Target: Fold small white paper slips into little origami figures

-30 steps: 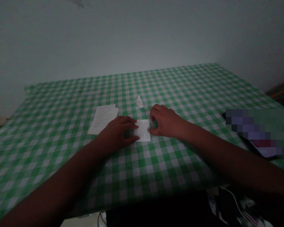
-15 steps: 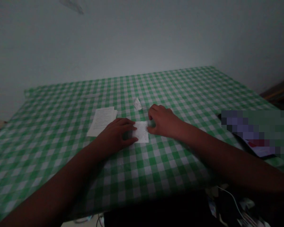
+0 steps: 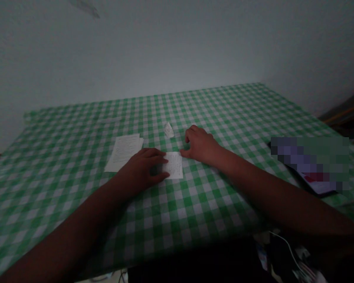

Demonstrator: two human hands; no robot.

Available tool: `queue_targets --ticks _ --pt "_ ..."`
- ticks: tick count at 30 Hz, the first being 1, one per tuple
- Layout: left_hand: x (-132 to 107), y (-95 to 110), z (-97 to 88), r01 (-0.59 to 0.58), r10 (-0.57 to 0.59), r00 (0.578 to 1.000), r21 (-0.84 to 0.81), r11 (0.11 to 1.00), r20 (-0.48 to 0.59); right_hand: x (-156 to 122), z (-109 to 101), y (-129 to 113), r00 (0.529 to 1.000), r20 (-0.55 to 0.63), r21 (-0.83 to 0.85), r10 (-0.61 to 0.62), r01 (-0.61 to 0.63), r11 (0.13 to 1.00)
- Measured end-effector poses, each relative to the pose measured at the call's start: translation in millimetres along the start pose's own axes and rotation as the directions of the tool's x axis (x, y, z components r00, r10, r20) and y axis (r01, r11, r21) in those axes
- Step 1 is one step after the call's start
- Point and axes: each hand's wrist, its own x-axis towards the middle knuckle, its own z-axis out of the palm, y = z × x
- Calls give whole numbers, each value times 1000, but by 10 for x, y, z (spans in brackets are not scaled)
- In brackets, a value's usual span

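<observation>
A small printed paper slip (image 3: 173, 165) lies flat on the green-and-white gingham tablecloth (image 3: 221, 114), between my hands. My left hand (image 3: 138, 167) rests palm down, its fingertips on the slip's left edge and hiding part of it. My right hand (image 3: 199, 145) sits just beyond the slip, with its thumb tip at the slip's top right corner. Left of my left hand lies a small stack of printed sheets (image 3: 123, 152). A tiny white paper scrap (image 3: 168, 129) lies farther out, above the slip.
A dark flat device (image 3: 309, 169), mostly hidden by a blurred patch, lies near the table's right side. The table meets a pale wall at the back. Below the near edge are dark clutter and a white cable (image 3: 286, 251).
My right hand has shifted from the slip's right edge toward its top right corner. The view has turned slightly, sliding the table left in the picture. My left hand stays on the slip.
</observation>
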Motion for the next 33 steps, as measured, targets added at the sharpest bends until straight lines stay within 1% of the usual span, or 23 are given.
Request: queue_targets --ticks 3,5,9,12,15,17,18,19,21,23,25,31,32,33 --pt "7 1 3 7 -7 1000 -7 1000 -8 0 15 -9 999 -47 -11 25 -25 1000" --pt "12 -6 9 6 -6 1000 -5 1000 -14 -12 6 -13 998 -55 -18 4 -5 1000" --pt "3 -31 26 -8 8 1000 8 1000 -17 -78 -46 -28 996 5 -27 -93 93 995" --pt "-13 -44 38 -18 18 999 9 1000 -27 -176 -107 -54 983 58 -39 -177 179 983" --pt "-21 -40 45 -18 18 999 10 1000 -28 -284 -180 -79 954 113 -25 -276 281 960" --pt "-22 -33 45 -14 15 1000 18 1000 -21 -339 -226 -90 910 186 45 -369 368 929" --pt "-22 -29 43 -12 12 1000 22 1000 -15 -358 -245 -93 878 241 97 -414 402 910" --pt "-22 -24 39 -10 11 1000 24 1000 -10 -372 -260 -96 854 288 147 -434 408 901" --pt "-21 -12 29 -7 7 1000 24 1000 -5 -382 -279 -99 835 342 206 -432 381 901" --pt "-20 1 18 -2 2 1000 24 1000 -10 -378 -290 -100 839 362 228 -406 343 911" --pt "-20 12 9 0 0 1000 24 1000 -4 -375 -304 -100 828 380 258 -413 334 907" --pt "-24 20 6 8 -8 1000 11 1000 3 -411 -350 -119 751 427 376 -504 359 854" --pt "-25 21 6 9 -9 1000 9 1000 3 -411 -347 -123 750 431 375 -501 357 856" --pt "-25 22 6 11 -11 1000 6 1000 5 -408 -341 -125 766 424 359 -484 349 866"
